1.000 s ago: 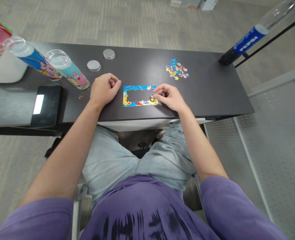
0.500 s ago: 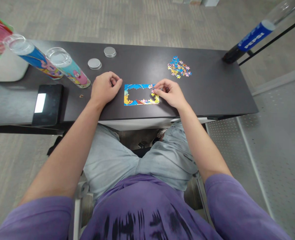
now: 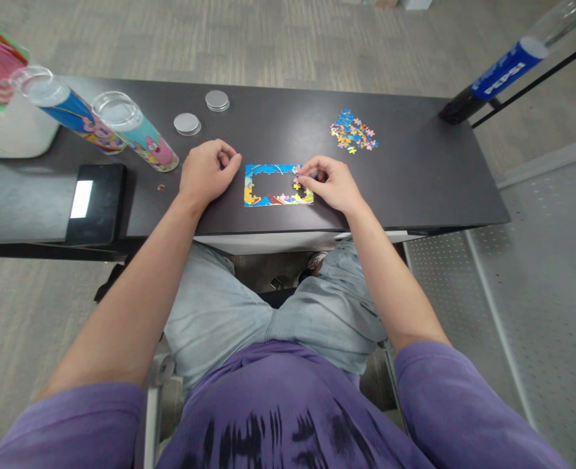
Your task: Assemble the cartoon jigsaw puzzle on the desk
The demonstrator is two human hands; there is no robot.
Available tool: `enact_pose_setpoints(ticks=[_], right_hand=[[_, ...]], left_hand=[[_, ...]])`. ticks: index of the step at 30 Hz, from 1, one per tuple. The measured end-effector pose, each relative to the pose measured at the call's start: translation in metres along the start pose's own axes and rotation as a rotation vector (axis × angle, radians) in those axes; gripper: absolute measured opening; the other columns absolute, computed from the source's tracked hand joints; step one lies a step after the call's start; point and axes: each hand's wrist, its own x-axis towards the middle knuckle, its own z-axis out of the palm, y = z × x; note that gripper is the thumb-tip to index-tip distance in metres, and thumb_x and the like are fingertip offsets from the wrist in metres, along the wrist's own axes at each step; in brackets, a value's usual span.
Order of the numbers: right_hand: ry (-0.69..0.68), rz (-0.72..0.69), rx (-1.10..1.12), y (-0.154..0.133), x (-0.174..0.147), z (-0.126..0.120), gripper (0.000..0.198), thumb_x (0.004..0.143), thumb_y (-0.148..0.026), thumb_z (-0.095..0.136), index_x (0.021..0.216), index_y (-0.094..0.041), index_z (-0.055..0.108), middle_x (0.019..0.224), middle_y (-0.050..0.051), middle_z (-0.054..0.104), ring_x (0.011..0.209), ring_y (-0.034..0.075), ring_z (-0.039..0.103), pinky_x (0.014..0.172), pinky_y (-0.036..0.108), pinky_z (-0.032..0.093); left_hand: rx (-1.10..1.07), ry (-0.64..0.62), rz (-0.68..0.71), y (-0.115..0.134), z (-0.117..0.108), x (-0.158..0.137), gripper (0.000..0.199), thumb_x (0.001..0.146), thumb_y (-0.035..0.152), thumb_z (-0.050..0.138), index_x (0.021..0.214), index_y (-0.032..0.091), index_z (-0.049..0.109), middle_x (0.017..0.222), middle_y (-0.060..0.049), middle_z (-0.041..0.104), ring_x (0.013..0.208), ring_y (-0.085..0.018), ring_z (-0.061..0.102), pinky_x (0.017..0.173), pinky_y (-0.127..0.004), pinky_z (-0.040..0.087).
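A jigsaw puzzle border [image 3: 268,169] lies joined into a rectangle on the dark table, its middle showing bare tabletop. Over its right side my right hand [image 3: 330,182] pinches a small puzzle piece [image 3: 297,184], pink and yellow, between thumb and fingers. The fingers cover part of the border there. My left hand [image 3: 208,170] rests on the table just left of the border, fingers curled in, with nothing visible in them. Beyond my right hand lies a loose pile of puzzle pieces [image 3: 353,132].
Two picture tubes [image 3: 153,146] [image 3: 85,120] stand at the left, with round silver lids [image 3: 187,124] [image 3: 217,100] nearby. A black phone-like device [image 3: 105,202] lies near the front edge. A Pepsi bottle [image 3: 507,70] stands at the far right corner.
My right hand has shifted the pinched piece slightly left, inside the border's right edge. My left hand stays in place. The whole view has moved a little.
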Motion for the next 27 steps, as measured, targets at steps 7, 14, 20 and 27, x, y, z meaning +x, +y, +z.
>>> enact_pose_setpoints(ticks=[7,14,20,27], right_hand=[[0.163,0.011,0.096,0.014,0.001,-0.015,0.029,0.098,-0.055,0.096,0.107,-0.030,0.085,0.103,0.003,0.087,0.083,0.022,0.064,0.084,0.044,0.052],[0.299,0.158,-0.169,0.039,-0.010,-0.077,0.016,0.093,-0.039,0.094,0.098,-0.030,0.081,0.098,0.002,0.085,0.081,0.023,0.063,0.087,0.042,0.056],[0.432,0.225,-0.329,0.055,0.007,-0.096,0.013,0.098,-0.028,0.088,0.109,-0.029,0.082,0.105,0.002,0.078,0.086,0.024,0.066,0.096,0.043,0.064],[0.406,0.199,-0.461,0.055,0.013,-0.092,0.007,0.101,-0.022,0.090,0.105,-0.028,0.088,0.118,0.010,0.078,0.114,0.033,0.080,0.124,0.053,0.066]], left_hand=[[0.025,0.021,-0.002,-0.001,0.001,0.000,0.016,0.110,0.038,0.078,0.115,0.026,0.086,0.098,-0.004,0.079,0.085,-0.023,0.061,0.089,-0.039,0.049],[0.029,-0.007,-0.010,-0.002,-0.001,-0.001,0.027,0.106,0.050,0.073,0.112,0.027,0.086,0.097,-0.006,0.079,0.080,-0.025,0.061,0.083,-0.042,0.047],[0.035,-0.016,-0.012,0.001,-0.004,-0.003,0.029,0.105,0.052,0.071,0.112,0.028,0.085,0.100,-0.006,0.082,0.082,-0.026,0.064,0.082,-0.042,0.048],[-0.007,0.020,-0.004,-0.002,0.000,-0.002,0.021,0.103,0.050,0.074,0.102,0.031,0.083,0.096,-0.007,0.082,0.082,-0.028,0.066,0.084,-0.045,0.050]])
